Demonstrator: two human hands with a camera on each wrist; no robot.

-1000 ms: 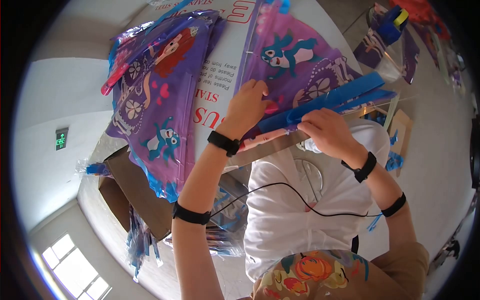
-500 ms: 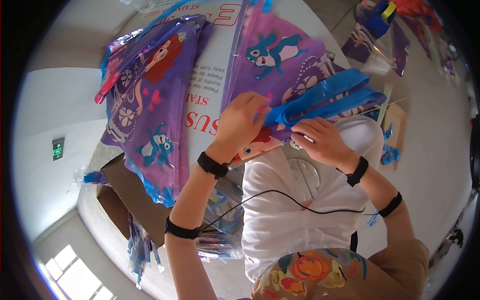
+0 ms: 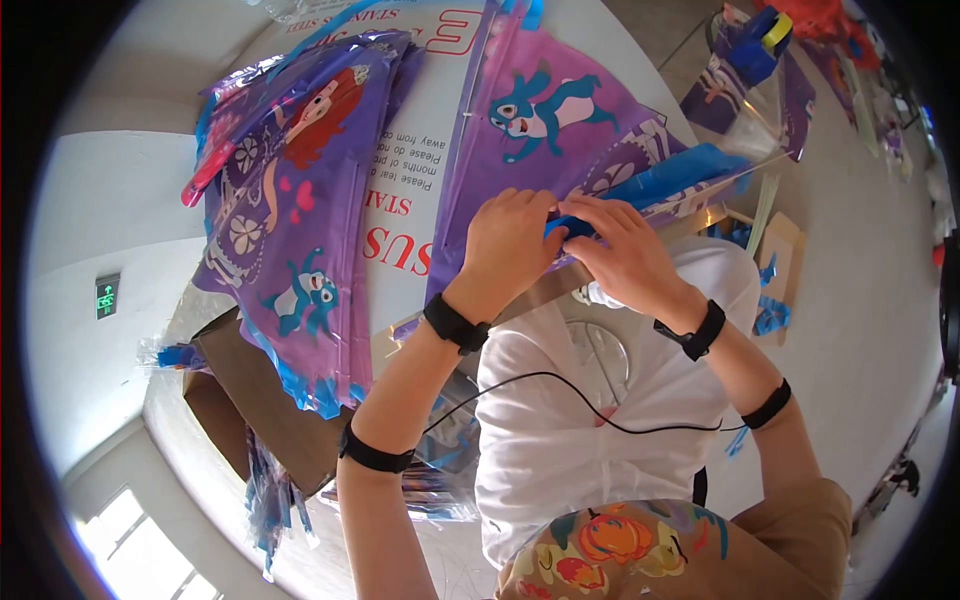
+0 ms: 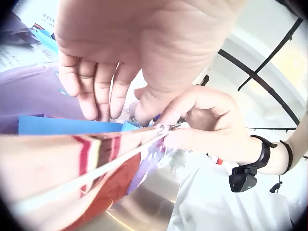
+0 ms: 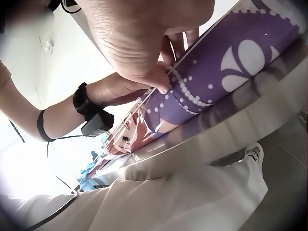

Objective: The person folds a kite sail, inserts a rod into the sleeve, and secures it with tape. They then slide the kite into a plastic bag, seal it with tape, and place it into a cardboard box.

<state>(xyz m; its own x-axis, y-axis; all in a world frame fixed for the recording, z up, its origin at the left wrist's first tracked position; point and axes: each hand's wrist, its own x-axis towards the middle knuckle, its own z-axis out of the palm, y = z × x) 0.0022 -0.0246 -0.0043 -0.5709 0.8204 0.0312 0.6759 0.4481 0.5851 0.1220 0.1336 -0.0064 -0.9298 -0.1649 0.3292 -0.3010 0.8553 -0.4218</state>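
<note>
A purple cartoon-print kite (image 3: 560, 110) lies on the white table (image 3: 420, 150), its near corner at the table's edge. Both hands meet at that corner. My left hand (image 3: 540, 225) curls its fingers over the kite and the blue tail strips (image 3: 680, 170). My right hand (image 3: 585, 225) pinches the kite's edge beside it. In the left wrist view the right hand (image 4: 202, 120) pinches the end of a thin white spar (image 4: 96, 173) at the kite's corner, by a blue strip (image 4: 67, 126). In the right wrist view the thumb (image 5: 144, 62) presses the spar along the purple kite (image 5: 226, 62).
A stack of similar purple kites (image 3: 290, 200) lies on the table's left, hanging over a brown cardboard box (image 3: 270, 400). More kite parts and a blue tape dispenser (image 3: 755, 45) sit on the floor at the upper right. The table's metal rim (image 5: 216, 139) runs against my white clothing.
The hands have come together at the kite's near corner. The blue tail strips, lifted and bunched before, now lie flatter to the right. The kite has shifted slightly.
</note>
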